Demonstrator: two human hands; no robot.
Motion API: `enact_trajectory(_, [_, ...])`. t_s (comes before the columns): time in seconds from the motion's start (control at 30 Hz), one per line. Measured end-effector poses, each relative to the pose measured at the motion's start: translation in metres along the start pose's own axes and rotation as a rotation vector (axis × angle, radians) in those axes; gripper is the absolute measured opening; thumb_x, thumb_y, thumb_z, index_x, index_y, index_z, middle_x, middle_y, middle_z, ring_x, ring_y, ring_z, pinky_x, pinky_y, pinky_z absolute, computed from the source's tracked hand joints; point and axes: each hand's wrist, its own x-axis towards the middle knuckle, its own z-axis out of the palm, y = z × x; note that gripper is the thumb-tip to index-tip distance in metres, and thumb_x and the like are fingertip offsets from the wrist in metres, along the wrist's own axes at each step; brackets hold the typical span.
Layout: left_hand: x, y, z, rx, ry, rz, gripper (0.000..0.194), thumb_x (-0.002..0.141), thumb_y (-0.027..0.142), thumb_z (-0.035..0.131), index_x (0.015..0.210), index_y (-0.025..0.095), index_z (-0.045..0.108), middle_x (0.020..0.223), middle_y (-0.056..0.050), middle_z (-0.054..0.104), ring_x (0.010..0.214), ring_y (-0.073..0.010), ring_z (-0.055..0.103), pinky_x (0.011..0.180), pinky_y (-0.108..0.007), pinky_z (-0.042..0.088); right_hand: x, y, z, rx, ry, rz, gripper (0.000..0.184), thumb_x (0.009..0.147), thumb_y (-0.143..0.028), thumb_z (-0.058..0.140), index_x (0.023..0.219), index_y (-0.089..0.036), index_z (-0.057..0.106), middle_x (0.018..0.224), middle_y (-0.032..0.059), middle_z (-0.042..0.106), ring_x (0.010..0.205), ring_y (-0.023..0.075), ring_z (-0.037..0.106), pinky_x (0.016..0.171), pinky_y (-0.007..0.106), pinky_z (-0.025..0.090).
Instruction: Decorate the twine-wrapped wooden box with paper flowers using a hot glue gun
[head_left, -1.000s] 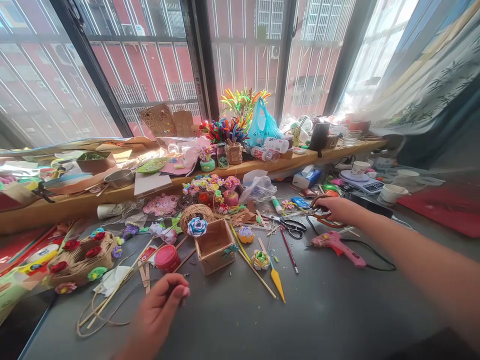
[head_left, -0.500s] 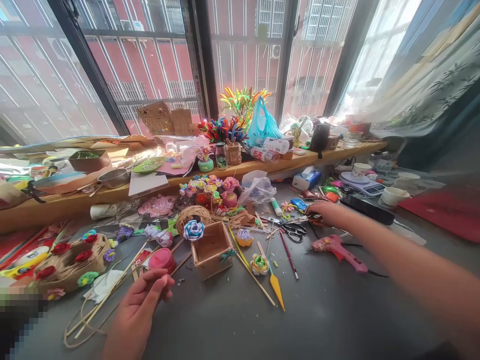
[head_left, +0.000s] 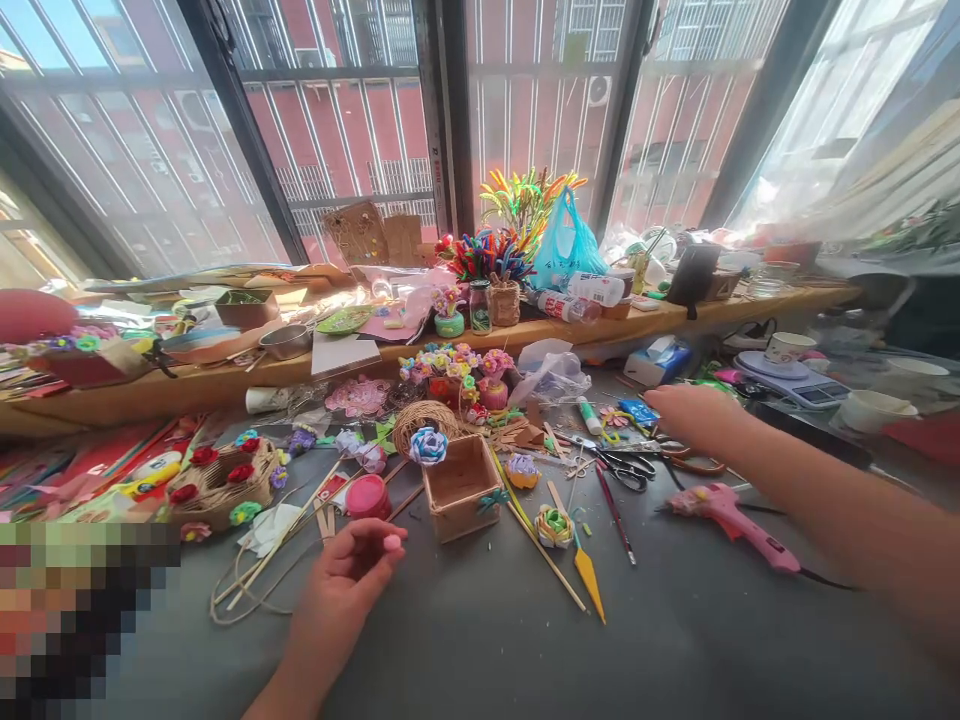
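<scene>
My left hand (head_left: 346,580) hovers low over the grey table (head_left: 487,640), thumb and forefinger pinched on a small pink piece (head_left: 392,542). It is just in front of a round pink pot (head_left: 367,495) and a small wooden box (head_left: 459,485). My right hand (head_left: 686,415) reaches out palm down with its fingers stretched toward a blue packet (head_left: 640,410). It holds nothing. Brown-handled scissors (head_left: 696,462) lie just below it, black scissors (head_left: 621,468) to their left. A pink glue gun (head_left: 724,510) lies under my right forearm.
Paper flowers (head_left: 555,525), thin sticks (head_left: 547,560) and a yellow-tipped stick (head_left: 589,582) lie scattered mid-table. A woven basket with flowers (head_left: 221,480) sits at left. The wooden ledge (head_left: 225,380) behind is crowded with craft things. A scale with a cup (head_left: 787,360) stands at right.
My right hand has let go of the brown-handled scissors, which now lie on the table, and moved slightly up. My left hand keeps its pinch on the pink piece. The view shifted left.
</scene>
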Motion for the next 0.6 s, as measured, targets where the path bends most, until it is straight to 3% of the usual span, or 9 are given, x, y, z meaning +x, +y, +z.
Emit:
enact_trajectory(0.07, [-0.01, 0.007, 0.0, 0.082, -0.069, 0.132, 0.025, 0.085, 0.048, 0.081, 0.091, 0.024, 0.076, 0.097, -0.006, 0.081, 0.081, -0.0206, 0.075, 0.073, -0.028, 0.062, -0.034, -0.042, -0.004, 0.053, -0.035, -0.093, 0.012, 0.097, -0.023, 0.073, 0.105, -0.017, 0.077, 0.111, 0.0154, 0.076, 0.105, 0.0303, 0.071, 0.095, 0.045, 0.055])
enact_trajectory(0.13, [-0.021, 0.017, 0.005, 0.167, -0.182, 0.359, 0.008, 0.089, 0.035, 0.079, 0.091, 0.027, 0.078, 0.097, -0.005, 0.081, 0.086, -0.02, 0.076, 0.076, -0.027, 0.062, -0.083, -0.092, 0.002, 0.189, -0.082, -0.2, 0.017, 0.099, -0.035, 0.069, 0.111, -0.028, 0.078, 0.11, 0.0083, 0.078, 0.098, 0.0256, 0.071, 0.089, 0.038, 0.055])
enact_trajectory(0.23, [-0.035, 0.033, 0.02, 0.257, -0.341, 0.656, 0.013, 0.087, 0.022, 0.08, 0.098, 0.029, 0.078, 0.1, -0.005, 0.079, 0.089, -0.0192, 0.075, 0.08, -0.027, 0.062, -0.155, -0.168, 0.024, 1.013, -0.338, -0.235, 0.034, 0.091, -0.048, 0.077, 0.118, -0.029, 0.079, 0.104, 0.0091, 0.08, 0.091, 0.0276, 0.073, 0.083, 0.038, 0.057])
enact_trajectory(0.33, [-0.042, 0.044, 0.038, 0.261, -0.355, 0.714, 0.008, 0.088, 0.024, 0.08, 0.095, 0.027, 0.075, 0.095, -0.004, 0.074, 0.088, -0.0182, 0.072, 0.079, -0.027, 0.061, -0.192, -0.219, 0.046, 1.569, -0.534, -0.092, 0.044, 0.085, -0.054, 0.083, 0.119, -0.027, 0.078, 0.108, 0.0099, 0.081, 0.094, 0.0274, 0.073, 0.083, 0.038, 0.057])
enact_trajectory(0.43, [-0.046, 0.046, 0.046, 0.264, -0.325, 0.648, 0.006, 0.09, 0.026, 0.079, 0.092, 0.026, 0.073, 0.093, -0.003, 0.07, 0.087, -0.017, 0.07, 0.079, -0.025, 0.06, -0.194, -0.241, 0.06, 1.825, -0.556, 0.201, 0.043, 0.073, -0.056, 0.094, 0.096, -0.022, 0.082, 0.093, 0.0068, 0.08, 0.082, 0.0219, 0.071, 0.077, 0.034, 0.056])
enact_trajectory(0.5, [-0.047, 0.043, 0.046, 0.255, -0.313, 0.627, 0.017, 0.088, 0.029, 0.082, 0.103, 0.028, 0.073, 0.101, -0.004, 0.071, 0.092, -0.0189, 0.071, 0.083, -0.028, 0.06, -0.19, -0.243, 0.064, 1.948, -0.565, 0.377, 0.046, 0.062, -0.053, 0.101, 0.085, -0.019, 0.081, 0.082, 0.0052, 0.079, 0.074, 0.0179, 0.069, 0.073, 0.03, 0.056])
enact_trajectory(0.6, [-0.047, 0.034, 0.038, 0.242, -0.269, 0.595, 0.037, 0.086, 0.034, 0.083, 0.12, 0.03, 0.068, 0.113, -0.006, 0.072, 0.104, -0.0234, 0.071, 0.092, -0.034, 0.06, -0.188, -0.24, 0.067, 2.097, -0.56, 0.581, 0.053, 0.054, -0.045, 0.106, 0.09, -0.016, 0.081, 0.081, 0.0043, 0.078, 0.068, 0.0135, 0.067, 0.066, 0.025, 0.053])
